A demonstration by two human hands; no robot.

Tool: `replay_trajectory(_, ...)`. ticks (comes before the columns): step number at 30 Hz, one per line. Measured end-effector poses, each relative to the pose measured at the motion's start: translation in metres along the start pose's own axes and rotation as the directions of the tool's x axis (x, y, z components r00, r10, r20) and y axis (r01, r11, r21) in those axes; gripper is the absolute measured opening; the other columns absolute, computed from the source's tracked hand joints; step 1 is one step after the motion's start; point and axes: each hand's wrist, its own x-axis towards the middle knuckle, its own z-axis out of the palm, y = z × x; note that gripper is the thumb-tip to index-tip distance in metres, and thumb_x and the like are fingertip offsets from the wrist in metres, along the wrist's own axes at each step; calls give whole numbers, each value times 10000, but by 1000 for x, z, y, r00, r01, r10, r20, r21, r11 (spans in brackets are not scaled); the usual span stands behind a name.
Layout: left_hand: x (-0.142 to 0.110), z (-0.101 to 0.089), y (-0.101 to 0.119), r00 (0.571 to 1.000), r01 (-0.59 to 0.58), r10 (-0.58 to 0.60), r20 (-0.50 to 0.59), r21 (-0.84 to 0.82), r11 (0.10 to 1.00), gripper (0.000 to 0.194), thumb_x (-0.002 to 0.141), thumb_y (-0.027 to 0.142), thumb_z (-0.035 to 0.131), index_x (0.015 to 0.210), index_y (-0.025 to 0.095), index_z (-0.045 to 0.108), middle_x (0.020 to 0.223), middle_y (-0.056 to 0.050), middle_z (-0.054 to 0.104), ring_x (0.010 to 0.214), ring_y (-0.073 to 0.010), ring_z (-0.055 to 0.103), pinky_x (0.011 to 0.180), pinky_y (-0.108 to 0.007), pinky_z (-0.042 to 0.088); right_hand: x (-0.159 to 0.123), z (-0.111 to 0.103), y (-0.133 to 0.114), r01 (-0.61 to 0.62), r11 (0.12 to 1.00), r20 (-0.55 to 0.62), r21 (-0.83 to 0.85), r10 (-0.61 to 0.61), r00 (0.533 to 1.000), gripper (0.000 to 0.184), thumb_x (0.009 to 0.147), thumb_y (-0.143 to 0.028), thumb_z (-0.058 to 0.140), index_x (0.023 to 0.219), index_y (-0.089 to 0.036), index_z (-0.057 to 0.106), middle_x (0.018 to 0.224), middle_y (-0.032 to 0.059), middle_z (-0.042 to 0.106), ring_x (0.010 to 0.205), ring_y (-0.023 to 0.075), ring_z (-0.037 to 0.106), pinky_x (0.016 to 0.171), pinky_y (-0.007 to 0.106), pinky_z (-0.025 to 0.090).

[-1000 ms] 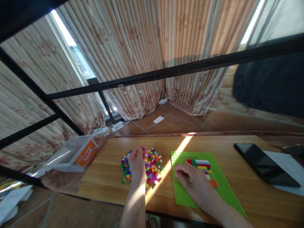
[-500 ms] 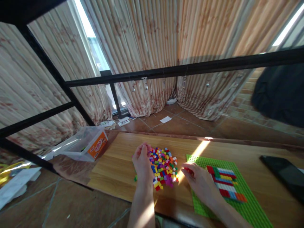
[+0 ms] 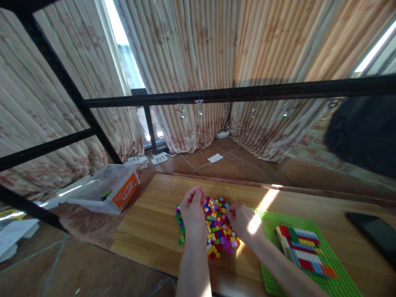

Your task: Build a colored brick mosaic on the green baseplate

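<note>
A heap of small coloured bricks lies on the wooden table. My left hand rests on the heap's left side with its fingers curled in a pinch; what they hold is too small to name. Over the right side of the heap, my right hand has its fingers bent down among the bricks. A green baseplate to the right carries rows of red, white, yellow, blue and orange bricks.
A clear plastic box with an orange label stands left of the table. A black phone lies at the far right. A black metal bar crosses in front of curtains. Papers lie on the tiled floor.
My right hand has moved left from the green baseplate onto the brick heap. My left hand has stayed on the heap. The view has shifted left.
</note>
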Motion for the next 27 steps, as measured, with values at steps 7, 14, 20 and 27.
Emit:
replay_trajectory(7, -18, 17, -10, 987, 51, -69, 142, 127, 991, 231, 598, 266, 699, 789, 138, 672, 713, -24, 674, 682, -99, 606, 649, -202, 439, -49, -53, 6, 8, 948, 89, 318, -38, 995, 178, 863, -279, 443, 834, -208, 603, 659, 7, 656, 570, 146, 599, 544, 245, 399)
replay_trajectory(14, -54, 40, -49, 900, -86, -137, 414, 477, 875, 198, 663, 256, 630, 819, 151, 692, 777, -59, 692, 684, -129, 602, 635, -228, 434, -102, -92, 79, -196, 773, 117, 603, 158, 981, 112, 749, -316, 571, 707, -214, 592, 654, -4, 626, 623, 152, 588, 582, 258, 447)
replay_trajectory(20, -77, 45, -71, 780, -375, -138, 611, 631, 679, 140, 733, 259, 565, 771, 194, 683, 698, -14, 662, 654, -141, 569, 614, -235, 408, -121, -102, 149, -295, 633, -27, 715, 447, 894, 213, 631, -382, 673, 721, -193, 628, 690, 44, 670, 649, 195, 627, 602, 303, 487)
replay_trajectory(27, -85, 50, -84, 753, -457, -184, 632, 703, 545, 177, 739, 226, 550, 839, 190, 692, 796, -48, 695, 694, -162, 600, 672, -271, 421, -114, -94, 167, -256, 727, -100, 638, 408, 908, 213, 706, -380, 627, 804, -190, 628, 756, 47, 680, 696, 190, 637, 641, 307, 490)
